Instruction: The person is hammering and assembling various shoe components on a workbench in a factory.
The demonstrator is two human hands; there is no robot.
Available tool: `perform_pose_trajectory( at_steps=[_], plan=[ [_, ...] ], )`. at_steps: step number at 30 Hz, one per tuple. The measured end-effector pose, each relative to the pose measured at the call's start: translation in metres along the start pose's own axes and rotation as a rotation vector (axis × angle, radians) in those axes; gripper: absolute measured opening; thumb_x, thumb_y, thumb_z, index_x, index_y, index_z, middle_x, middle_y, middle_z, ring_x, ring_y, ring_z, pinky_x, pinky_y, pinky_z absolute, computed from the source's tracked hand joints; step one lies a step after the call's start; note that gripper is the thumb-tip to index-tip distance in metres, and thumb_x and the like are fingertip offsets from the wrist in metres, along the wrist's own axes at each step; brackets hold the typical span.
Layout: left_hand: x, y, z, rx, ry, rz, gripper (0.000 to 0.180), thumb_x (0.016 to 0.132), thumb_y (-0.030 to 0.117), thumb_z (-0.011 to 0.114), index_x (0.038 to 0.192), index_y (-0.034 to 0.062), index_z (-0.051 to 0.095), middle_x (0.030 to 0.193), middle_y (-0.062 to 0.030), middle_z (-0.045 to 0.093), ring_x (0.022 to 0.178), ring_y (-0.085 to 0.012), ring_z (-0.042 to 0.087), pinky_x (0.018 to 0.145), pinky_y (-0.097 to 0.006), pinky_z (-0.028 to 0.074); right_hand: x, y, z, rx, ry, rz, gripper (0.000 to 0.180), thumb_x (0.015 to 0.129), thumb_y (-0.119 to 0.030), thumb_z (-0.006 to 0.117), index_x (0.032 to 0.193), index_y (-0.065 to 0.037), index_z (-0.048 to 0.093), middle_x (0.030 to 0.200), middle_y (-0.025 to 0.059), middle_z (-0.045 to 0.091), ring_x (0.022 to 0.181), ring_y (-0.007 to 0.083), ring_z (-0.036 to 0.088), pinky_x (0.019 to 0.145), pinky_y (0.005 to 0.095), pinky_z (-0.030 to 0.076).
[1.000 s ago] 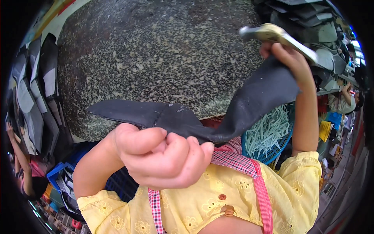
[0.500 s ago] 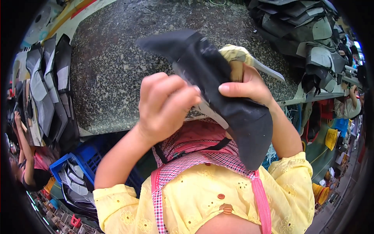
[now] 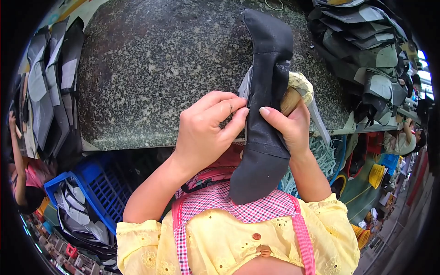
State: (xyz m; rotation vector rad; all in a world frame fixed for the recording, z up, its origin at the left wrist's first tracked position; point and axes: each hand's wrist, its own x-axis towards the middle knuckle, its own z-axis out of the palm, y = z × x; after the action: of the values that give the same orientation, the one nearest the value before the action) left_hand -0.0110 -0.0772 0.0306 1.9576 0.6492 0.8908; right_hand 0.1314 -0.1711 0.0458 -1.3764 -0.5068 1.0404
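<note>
A black leather boot upper is held upright in front of me, over the near edge of the stone slab. My left hand pinches its left edge between thumb and fingertips, where a pale grey lining strip shows. My right hand grips the upper's right side with the thumb on the leather. That same hand also holds a tool with a wooden handle, yellowish wrapping and a curved grey metal piece. Its fingers are mostly hidden behind the upper.
Stacked black and grey leather pieces lie at the slab's right and stand at its left. A blue crate with cut pieces sits low left. Pale blue strips hang below right. Other people work at both sides.
The boot upper has turned from a slant to nearly upright, its top swinging right and its lower end left. My left hand has moved right along to its edge and closed there.
</note>
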Motion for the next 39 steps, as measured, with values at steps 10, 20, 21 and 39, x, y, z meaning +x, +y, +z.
perform_pose_trajectory(
  at_steps=[10,20,21,39],
  plan=[
    [0.002,-0.01,0.009,0.096,0.077,-0.012,0.007,0.074,0.002,0.07,0.081,0.0019,0.068,0.075,-0.0075,0.063,0.06,-0.0192,0.064,0.054,-0.03,0.052,-0.007,0.009,0.009,-0.322,0.091,-0.277,0.048,0.07,0.003,0.075,0.112,0.0,0.052,0.098,0.0043,0.055,0.088,0.013,0.054,0.08,0.0278,0.047],
    [0.001,-0.019,0.005,-0.044,-0.015,-0.17,0.011,0.077,0.004,0.069,0.087,0.0012,0.068,0.08,-0.0081,0.065,0.062,-0.0173,0.064,0.057,-0.028,0.053,-0.002,0.017,0.006,-0.177,0.085,-0.097,0.053,0.071,0.003,0.076,0.118,0.0,0.05,0.101,0.0049,0.054,0.091,0.0124,0.052,0.082,0.0274,0.046],
    [0.003,-0.021,0.005,0.08,0.023,0.025,0.013,0.076,0.004,0.07,0.089,0.0021,0.068,0.081,-0.0089,0.065,0.062,-0.02,0.065,0.056,-0.029,0.054,-0.001,0.015,0.008,-0.169,0.082,-0.093,0.054,0.072,0.003,0.075,0.118,0.0,0.049,0.101,0.005,0.054,0.091,0.0121,0.052,0.082,0.0269,0.046],
    [0.045,-0.026,-0.029,0.254,-0.343,0.654,0.03,0.067,0.004,0.069,0.097,0.0084,0.07,0.116,-0.0101,0.063,0.114,-0.0321,0.057,0.095,-0.045,0.047,0.006,-0.022,-0.014,0.042,-0.137,0.211,0.049,0.073,-0.003,0.07,0.119,0.001,0.053,0.103,0.005,0.059,0.094,0.0138,0.059,0.085,0.0283,0.05]
  ],
)
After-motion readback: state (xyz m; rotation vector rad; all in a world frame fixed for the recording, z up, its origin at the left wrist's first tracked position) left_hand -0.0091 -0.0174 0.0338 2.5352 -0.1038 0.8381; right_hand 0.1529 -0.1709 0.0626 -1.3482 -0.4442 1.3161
